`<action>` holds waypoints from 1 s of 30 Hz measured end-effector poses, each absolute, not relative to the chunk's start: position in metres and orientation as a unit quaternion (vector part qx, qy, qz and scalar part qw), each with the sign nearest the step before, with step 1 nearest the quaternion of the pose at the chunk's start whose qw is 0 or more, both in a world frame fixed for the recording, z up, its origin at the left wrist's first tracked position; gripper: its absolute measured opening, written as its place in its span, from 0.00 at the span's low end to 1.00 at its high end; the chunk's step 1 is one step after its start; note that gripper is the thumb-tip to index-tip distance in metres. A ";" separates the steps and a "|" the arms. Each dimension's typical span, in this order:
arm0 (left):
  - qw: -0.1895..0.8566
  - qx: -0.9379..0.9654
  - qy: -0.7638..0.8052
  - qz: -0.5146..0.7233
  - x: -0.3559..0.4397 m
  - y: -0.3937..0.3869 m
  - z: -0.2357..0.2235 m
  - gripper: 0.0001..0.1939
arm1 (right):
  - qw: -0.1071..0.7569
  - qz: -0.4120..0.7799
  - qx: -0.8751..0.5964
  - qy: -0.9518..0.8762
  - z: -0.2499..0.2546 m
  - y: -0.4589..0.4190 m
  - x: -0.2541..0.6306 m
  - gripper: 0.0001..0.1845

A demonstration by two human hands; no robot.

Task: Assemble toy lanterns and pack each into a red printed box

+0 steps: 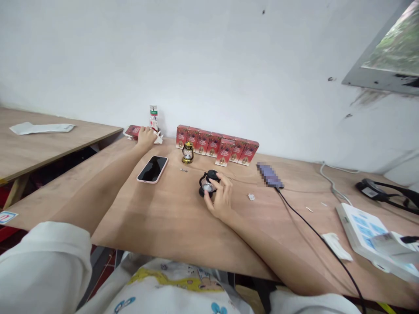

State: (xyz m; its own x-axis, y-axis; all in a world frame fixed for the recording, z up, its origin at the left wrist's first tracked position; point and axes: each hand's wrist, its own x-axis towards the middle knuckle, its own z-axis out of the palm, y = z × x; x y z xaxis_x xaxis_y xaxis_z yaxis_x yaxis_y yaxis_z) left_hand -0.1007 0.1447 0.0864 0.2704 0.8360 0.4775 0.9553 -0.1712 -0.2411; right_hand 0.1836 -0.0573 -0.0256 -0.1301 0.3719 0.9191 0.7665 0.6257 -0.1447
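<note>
Right hand [220,197] fingers [225,183] wrap black lantern [208,183].

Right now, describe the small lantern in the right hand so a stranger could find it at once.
Start at the row of red cardboard boxes along the white wall on the wooden table. In front of them, near the table's middle, the right hand grips a small black lantern with a clear globe. Its neighbour, the gold lantern, stands untouched closer to the boxes.
</note>
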 end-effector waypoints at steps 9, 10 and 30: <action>0.282 -0.682 -0.556 -0.384 -0.091 0.055 0.122 0.14 | 0.532 -0.184 -0.306 -0.768 -0.037 -0.055 0.188 0.21; 0.277 -0.695 -0.528 -0.401 -0.091 0.041 0.127 0.13 | 0.526 -0.179 -0.277 -0.784 -0.036 -0.055 0.188 0.21; 0.042 -0.940 -0.203 -0.271 -0.065 -0.090 0.044 0.19 | 0.492 0.154 -0.322 -0.794 -0.019 -0.086 0.156 0.24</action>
